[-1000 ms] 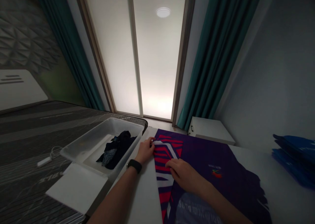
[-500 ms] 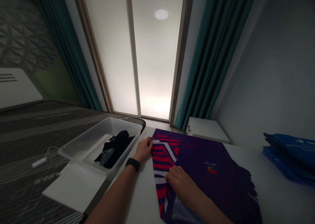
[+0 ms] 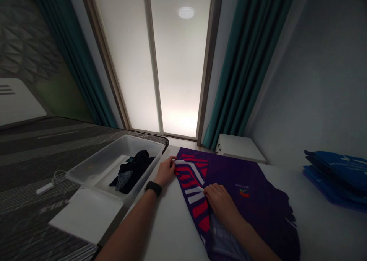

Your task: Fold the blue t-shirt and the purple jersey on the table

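A purple shirt point(image 3: 229, 171) with a red, white and purple striped part lies spread on the white table point(image 3: 169, 230). A small coloured logo shows on its chest. With closed fingers, my left hand point(image 3: 166, 170) grips the shirt's edge near the striped part's far left corner; a dark watch band sits on that wrist. My right hand point(image 3: 219, 201) is closed on the shirt's striped fabric nearer to me, pulling it into a slanted fold. Under the right forearm a greyish printed patch of the shirt is partly hidden.
Left of the table stands a translucent plastic bin point(image 3: 86, 165) with dark clothes point(image 3: 134, 171) inside. Folded blue garments point(image 3: 338, 176) are stacked at the right. A white cabinet point(image 3: 239, 148) is behind the table. A white power strip point(image 3: 45, 188) lies on the dark mattress point(image 3: 25, 154).
My right hand has moved right, drawing the near striped edge inward so it now slants. My left hand stays at the far left corner of the shirt.
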Motion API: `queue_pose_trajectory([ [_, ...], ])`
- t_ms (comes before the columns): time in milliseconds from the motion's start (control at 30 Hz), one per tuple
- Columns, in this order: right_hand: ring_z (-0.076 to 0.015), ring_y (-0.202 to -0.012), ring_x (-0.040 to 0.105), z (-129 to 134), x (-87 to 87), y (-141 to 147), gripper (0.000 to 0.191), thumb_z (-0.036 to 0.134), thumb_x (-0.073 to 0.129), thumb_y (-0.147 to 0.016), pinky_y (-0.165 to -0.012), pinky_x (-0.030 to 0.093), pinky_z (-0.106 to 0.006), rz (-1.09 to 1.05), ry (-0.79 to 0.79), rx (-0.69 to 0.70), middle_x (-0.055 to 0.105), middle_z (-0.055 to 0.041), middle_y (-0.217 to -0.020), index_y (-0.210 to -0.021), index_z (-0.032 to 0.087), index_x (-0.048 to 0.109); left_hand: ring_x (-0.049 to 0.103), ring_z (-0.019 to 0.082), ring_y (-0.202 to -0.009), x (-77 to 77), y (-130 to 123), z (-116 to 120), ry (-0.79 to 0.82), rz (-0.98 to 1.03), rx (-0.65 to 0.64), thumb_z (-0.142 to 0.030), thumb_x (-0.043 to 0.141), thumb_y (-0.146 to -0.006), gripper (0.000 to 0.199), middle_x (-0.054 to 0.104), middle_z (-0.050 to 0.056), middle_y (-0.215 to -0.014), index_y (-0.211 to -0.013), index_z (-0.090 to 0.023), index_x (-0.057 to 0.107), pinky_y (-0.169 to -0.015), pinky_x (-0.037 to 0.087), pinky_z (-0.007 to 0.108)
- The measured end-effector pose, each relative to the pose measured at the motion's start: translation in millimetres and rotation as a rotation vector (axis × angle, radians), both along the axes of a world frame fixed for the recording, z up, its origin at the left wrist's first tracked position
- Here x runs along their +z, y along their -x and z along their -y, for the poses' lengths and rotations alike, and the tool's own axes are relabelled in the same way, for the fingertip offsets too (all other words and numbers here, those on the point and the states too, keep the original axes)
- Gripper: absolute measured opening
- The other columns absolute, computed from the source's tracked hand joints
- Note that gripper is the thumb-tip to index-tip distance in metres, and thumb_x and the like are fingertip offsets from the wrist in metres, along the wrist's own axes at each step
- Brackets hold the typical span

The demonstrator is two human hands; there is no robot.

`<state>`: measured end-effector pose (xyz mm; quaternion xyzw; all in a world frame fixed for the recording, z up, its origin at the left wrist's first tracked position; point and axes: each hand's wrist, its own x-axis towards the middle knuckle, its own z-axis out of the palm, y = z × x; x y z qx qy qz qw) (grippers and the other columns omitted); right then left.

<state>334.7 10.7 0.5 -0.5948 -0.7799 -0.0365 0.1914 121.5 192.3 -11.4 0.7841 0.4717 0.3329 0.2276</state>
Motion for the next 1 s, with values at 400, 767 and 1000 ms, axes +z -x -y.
queue_pose_trajectory([
  [400,-0.0182,-0.079,0.058,34,26.8,17,0.036,0.029,0.038,-0.098,-0.086,0.034,-0.035,-0.183,0.21,-0.142,0.066,-0.0022,-0.077,-0.07,0.021,0.059,0.061,0.016,-0.072,-0.2,-1,-1,-0.01,-0.014,0.006,-0.015,0.046,-0.086,0.027,0.064,0.001,-0.078,-0.107,-0.019,0.061,-0.068,0.045,0.025],
  [767,-0.0196,-0.075,0.059,81,-35.7,44,0.016,0.018,0.051,-0.086,-0.077,0.037,-0.033,-0.137,0.083,-0.142,0.065,-0.0007,-0.073,-0.071,0.023,0.056,0.066,0.019,-0.083,-2.0,2,-9,-0.065,-0.072,-0.082,-0.017,0.044,-0.089,0.027,0.07,0.004,-0.089,-0.11,-0.02,0.061,-0.076,0.048,0.028],
  [1000,-0.0227,-0.075,0.06,88,-45.6,44,0.014,0.028,0.06,-0.083,-0.074,0.035,-0.034,-0.056,0.092,-0.168,0.065,-0.002,-0.069,-0.069,0.024,0.058,0.064,0.022,-0.101,-2.7,0,-11,-0.129,-0.14,-0.125,-0.014,0.04,-0.091,0.03,0.068,0.008,-0.11,-0.112,-0.02,0.061,-0.088,0.046,0.034],
])
